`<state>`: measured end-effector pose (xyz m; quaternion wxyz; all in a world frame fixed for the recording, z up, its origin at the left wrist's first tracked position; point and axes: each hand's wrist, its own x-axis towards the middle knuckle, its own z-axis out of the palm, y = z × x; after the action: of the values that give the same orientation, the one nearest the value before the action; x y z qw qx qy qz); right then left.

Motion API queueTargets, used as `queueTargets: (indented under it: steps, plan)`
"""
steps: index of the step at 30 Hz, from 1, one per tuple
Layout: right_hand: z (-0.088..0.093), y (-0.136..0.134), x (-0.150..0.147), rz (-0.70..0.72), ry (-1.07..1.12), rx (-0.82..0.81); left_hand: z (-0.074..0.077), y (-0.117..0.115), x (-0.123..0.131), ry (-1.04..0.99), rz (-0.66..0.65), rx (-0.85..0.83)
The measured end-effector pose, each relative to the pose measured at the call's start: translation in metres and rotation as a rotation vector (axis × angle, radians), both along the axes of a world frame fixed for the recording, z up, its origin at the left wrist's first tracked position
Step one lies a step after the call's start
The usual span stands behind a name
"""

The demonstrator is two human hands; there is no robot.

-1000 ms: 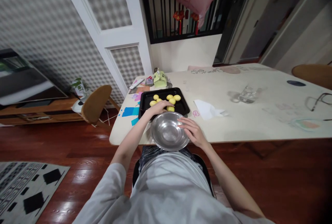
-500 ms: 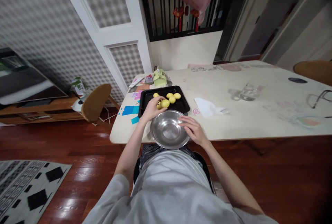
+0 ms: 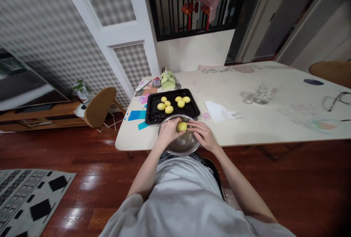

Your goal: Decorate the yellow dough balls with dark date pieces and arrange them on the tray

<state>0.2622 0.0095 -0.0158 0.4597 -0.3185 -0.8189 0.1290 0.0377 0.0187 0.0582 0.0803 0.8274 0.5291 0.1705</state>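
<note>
Now L hand [image 3: 168,131] & R hand [image 3: 202,135] both pinch yellow dough ball [image 3: 181,126] over steel bowl [image 3: 184,148], tray [image 3: 192,111] of more behind; wants light grip.

left hand [image 3: 168,131]: palm turned down, fingers curled closed | right hand [image 3: 204,137]: fingers loosely extended, tips set close to the left fingers | forearms: bare, stretched forward, angled inward

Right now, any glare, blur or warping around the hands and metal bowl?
Head view: wide-angle warp slants the white door frame; soft glints in the round steel bowl; the small yellow ball between left hand and right hand looks sharp; glare streaks the red wooden floor.
</note>
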Motion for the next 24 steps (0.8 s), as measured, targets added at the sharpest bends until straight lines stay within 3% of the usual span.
queueTargets:
  steps: [9,17,20,24]
  plan:
    - [0.002,0.000,0.000,0.003,-0.019,-0.008,-0.010,-0.001,0.004,0.036,-0.004,-0.017]
    - [0.003,0.001,0.000,-0.003,-0.043,0.059,0.005,-0.003,-0.006,0.070,-0.039,-0.041]
    - [0.013,-0.003,-0.003,-0.054,-0.070,0.113,0.014,-0.002,-0.015,0.108,-0.058,-0.052]
    - [0.042,-0.026,-0.029,-0.105,-0.070,0.251,0.028,0.006,-0.028,0.207,-0.068,-0.038]
